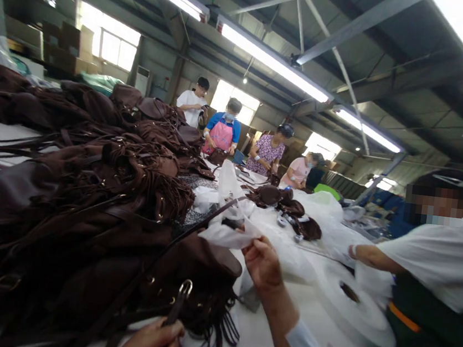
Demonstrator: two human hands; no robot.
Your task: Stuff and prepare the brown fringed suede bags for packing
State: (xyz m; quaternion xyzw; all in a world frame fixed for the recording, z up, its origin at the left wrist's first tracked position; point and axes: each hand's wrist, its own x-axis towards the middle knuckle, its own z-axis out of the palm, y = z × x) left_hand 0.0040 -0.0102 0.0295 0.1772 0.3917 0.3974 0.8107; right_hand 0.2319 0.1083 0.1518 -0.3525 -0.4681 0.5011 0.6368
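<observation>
At the bottom of the head view, my left hand (152,341) is closed round a dark brown strap (175,307) that ends in a metal buckle (185,287). My right hand (263,263) pinches a thin white sheet (228,235) between thumb and fingers, its wrist crossed by a pale patch. Between the hands lies a brown fringed bag (199,267), its fringe hanging toward the front. A long dark strap passes behind the white sheet. Whether that strap joins the one in my left hand is hidden.
Brown fringed bags (66,193) are heaped along the left. On the right of the white table (306,321) lies a large roll of white material (360,308). A co-worker (444,248) stands close at right; several people work at the far end. More brown bags (282,201) lie mid-table.
</observation>
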